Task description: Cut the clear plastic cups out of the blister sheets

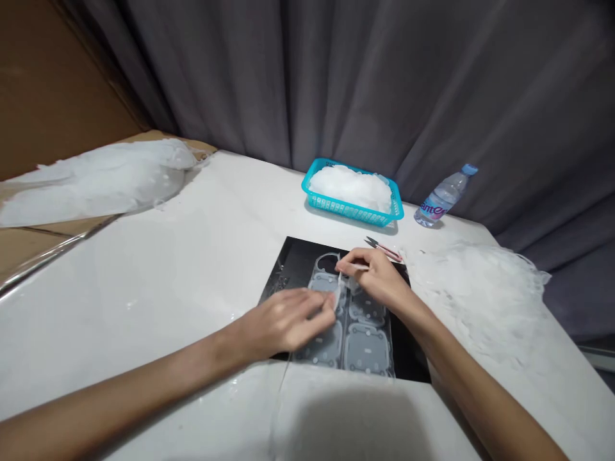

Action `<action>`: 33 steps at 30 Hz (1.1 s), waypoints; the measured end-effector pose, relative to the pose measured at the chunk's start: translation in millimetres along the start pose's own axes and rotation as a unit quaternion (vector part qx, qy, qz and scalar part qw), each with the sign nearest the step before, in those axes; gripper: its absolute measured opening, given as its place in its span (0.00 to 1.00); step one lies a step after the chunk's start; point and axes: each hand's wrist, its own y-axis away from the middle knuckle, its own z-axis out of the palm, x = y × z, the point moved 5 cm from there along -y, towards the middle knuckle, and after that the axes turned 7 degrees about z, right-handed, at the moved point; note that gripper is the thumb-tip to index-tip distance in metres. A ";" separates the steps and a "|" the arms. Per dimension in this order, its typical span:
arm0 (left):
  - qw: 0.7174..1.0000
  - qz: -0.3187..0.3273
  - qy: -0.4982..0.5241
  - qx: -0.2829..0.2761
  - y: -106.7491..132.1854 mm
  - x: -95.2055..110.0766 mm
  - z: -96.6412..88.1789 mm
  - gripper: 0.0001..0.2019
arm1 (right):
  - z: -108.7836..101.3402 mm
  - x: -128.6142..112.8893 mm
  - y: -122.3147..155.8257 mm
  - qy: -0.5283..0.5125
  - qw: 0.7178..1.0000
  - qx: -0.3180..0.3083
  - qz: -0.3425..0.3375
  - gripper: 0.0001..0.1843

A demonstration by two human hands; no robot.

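Note:
A translucent moulded sheet point(368, 349) with several rounded-square sections lies on a black board point(413, 358) on the white table. Over its upper middle, my left hand point(293, 320) pinches the lower end of a thin whitish translucent strip point(338, 291). My right hand point(377, 272) holds the strip's upper end between thumb and fingertips. The strip stands slightly raised between both hands, and the fingers hide part of the sheet. At the sheet's top left is an open loop-shaped section point(327, 261). Small thread scissors point(384, 248) with pinkish handles lie just beyond my right hand.
Behind the board stands a turquoise basket point(353, 214) filled with white translucent pieces. A water bottle point(442, 198) is at its right. A loose heap of translucent scraps point(485, 294) covers the right side. More whitish sheets point(106, 176) lie on cardboard at far left. A grey curtain point(240, 77) hangs behind.

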 end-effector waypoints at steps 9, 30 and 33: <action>0.856 -0.370 0.349 0.094 8.3 -36.9 9.0 0.13 | -34.4 25.2 -22.1 0.208 0.965 0.144 -0.067 0.05; 0.574 -0.414 0.691 0.145 2.2 -50.8 17.8 0.31 | -17.9 48.5 60.1 0.263 0.950 0.063 -0.156 0.11; 0.575 -0.407 0.695 0.144 1.5 -49.6 16.6 0.33 | -17.6 50.9 58.9 0.283 0.939 0.104 -0.165 0.11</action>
